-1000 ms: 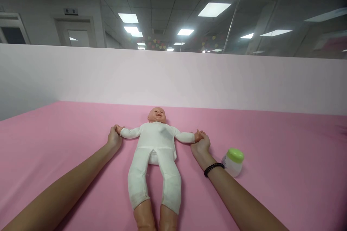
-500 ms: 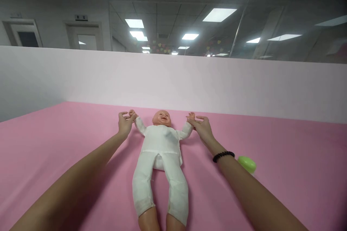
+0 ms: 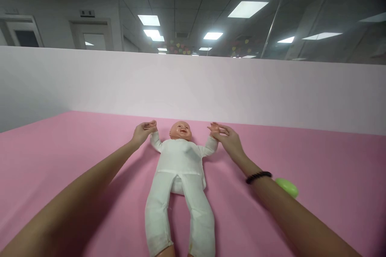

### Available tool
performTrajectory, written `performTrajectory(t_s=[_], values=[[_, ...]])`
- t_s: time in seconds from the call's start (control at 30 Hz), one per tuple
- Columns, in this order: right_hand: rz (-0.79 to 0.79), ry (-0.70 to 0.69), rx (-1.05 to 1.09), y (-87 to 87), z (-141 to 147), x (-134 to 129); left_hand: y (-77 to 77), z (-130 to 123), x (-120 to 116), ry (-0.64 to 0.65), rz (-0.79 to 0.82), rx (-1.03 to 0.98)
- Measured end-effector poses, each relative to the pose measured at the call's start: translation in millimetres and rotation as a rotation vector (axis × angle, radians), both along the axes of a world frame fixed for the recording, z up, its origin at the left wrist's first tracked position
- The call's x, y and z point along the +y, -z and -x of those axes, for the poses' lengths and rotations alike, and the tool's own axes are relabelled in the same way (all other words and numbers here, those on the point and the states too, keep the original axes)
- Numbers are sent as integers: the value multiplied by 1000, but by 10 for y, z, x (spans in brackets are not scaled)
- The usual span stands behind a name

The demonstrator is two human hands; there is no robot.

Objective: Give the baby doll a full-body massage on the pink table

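A baby doll (image 3: 180, 158) in a white top and trousers lies on its back on the pink surface (image 3: 99, 136), head away from me and both arms raised beside its head. My left hand (image 3: 142, 133) pinches the doll's hand on the left between thumb and fingers. On the other side, my right hand (image 3: 229, 138) grips the doll's other hand at the wrist, and the doll's small fingers stick out above mine. The lower ends of the doll's legs run out of view at the bottom.
A smooth green oval object (image 3: 287, 187) lies to the right, partly behind my right forearm with its black bracelet (image 3: 258, 176). A white partition (image 3: 187, 88) rises along the far side of the pink surface. Doors and ceiling lights show beyond it.
My left hand has moved inward with the doll's hand, closing its fingers more around it. The doll's other hand and my right hand have shifted slightly outward. The view has tilted a little.
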State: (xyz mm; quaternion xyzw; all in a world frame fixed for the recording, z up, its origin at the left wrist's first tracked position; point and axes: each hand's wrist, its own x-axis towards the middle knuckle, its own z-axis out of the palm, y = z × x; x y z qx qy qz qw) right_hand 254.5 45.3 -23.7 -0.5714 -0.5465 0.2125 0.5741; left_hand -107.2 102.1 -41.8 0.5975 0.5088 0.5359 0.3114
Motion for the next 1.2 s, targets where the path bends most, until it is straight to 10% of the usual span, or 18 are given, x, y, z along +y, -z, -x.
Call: performTrajectory(t_s=[0.17, 0.3, 0.43, 0.57, 0.7, 0.87, 1.03, 1.2], values=[[-183, -592, -577, -79, -142, -926, 81, 230, -800, 444, -310, 361], [-252, -710, -969, 218, -231, -1217, 188, 329, -1105, 434, -204, 351], [-319, -521, -759, 292, -256, -1054, 68, 287, -988, 461, -212, 390], [-280, -121, -259, 72, -167, -528, -72, 129, -516, 206, -251, 78], [100, 61, -221, 36, -53, 144, 23, -3, 89, 25, 94, -108], [621, -33, -249, 325, -18, 607, 223, 61, 495, 11, 466, 145], [314, 56, -178, 78, -50, 447, 28, 146, 339, 99, 209, 32], [-228, 17, -412, -298, -62, -400, -123, 245, -381, 220, -231, 152]])
